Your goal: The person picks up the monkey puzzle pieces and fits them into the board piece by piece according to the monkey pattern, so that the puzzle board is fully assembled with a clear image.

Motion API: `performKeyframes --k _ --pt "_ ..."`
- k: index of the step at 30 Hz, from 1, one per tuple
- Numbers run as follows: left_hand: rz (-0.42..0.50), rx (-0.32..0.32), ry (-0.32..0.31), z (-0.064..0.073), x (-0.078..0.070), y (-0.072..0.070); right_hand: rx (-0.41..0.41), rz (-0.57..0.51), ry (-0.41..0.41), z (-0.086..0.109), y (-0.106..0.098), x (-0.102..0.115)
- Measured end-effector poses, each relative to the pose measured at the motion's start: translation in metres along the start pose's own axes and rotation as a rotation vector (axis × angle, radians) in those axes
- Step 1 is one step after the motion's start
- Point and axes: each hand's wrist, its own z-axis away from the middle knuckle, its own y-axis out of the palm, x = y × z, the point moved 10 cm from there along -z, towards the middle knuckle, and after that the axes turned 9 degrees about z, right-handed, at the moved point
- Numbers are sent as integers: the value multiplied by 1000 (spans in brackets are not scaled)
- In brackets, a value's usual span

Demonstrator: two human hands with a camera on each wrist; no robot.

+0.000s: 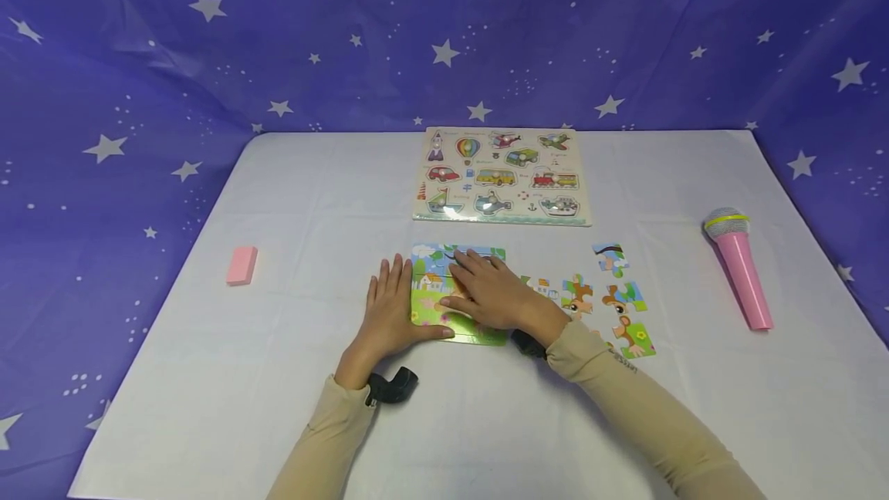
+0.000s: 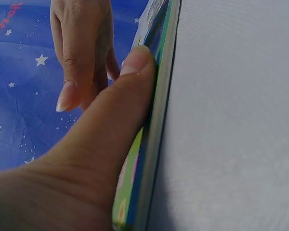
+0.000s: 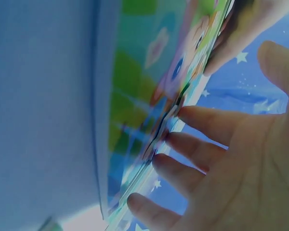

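Observation:
A jigsaw puzzle in a shallow board (image 1: 425,310), with a green field and a small house on it, lies in front of me. My left hand (image 1: 389,313) rests along its left side with straight fingers. In the left wrist view, the thumb (image 2: 120,96) lies along the near edge of the board. My right hand (image 1: 496,293) reaches over the puzzle from the right, its fingers extended. In the right wrist view, the fingertips (image 3: 164,161) touch the puzzle's surface beside a dark seam between pieces. Part of the picture is hidden beneath this hand.
Several loose jigsaw pieces (image 1: 623,297) lie right of the board, some partly behind my right forearm. Behind stands out a flat vehicle peg puzzle (image 1: 479,190). A pink toy microphone (image 1: 743,272) lies at far right, and a pink block (image 1: 241,265) at left.

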Motion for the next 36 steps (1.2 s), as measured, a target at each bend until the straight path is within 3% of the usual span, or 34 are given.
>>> performKeyframes --k 25,31,36 --pt "-5 10 -1 0 0 1 -1 -8 -22 0 -4 1" --pt "7 10 1 1 -1 0 -77 -40 -5 1 -14 -6" --pt "14 10 2 1 -1 0 -150 -87 79 7 -26 -28"
